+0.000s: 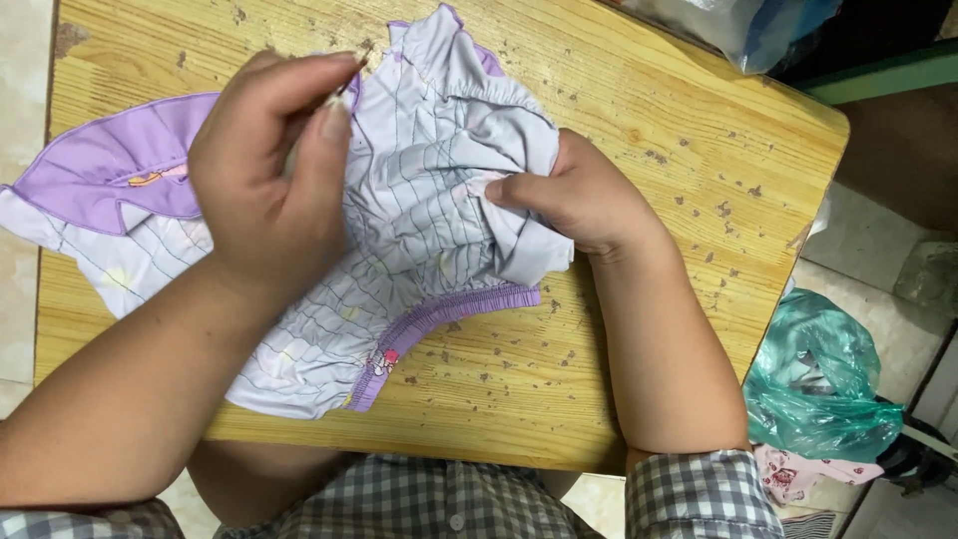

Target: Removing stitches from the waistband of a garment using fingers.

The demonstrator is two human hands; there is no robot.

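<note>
Fabric everywhere on this one: a pale lilac garment (pixel 419 200) with fine grid lines and purple trim lies spread across the speckled wooden table (pixel 699 130), and both hands are on it. The right hand (pixel 579 200) is closed on a bunched fold near the gathered middle, thumb pressed over the cloth, pinning it to the tabletop. The left hand (pixel 274 170) hovers above the garment's upper part, thumb and forefinger pinched tight on something thin, possibly a needle or a thread end; it is too small to tell. Here is the worry: if that is a needle, the right thumb sits close to where the point would come down, and a slip could mean a prick. The bunching is another risk, since a stitch could catch two layers at once. Loosen the right hand's hold and the cloth slides on the smooth wood. A green plastic bag (pixel 813 384) sits off the table's right edge, well apart.
</note>
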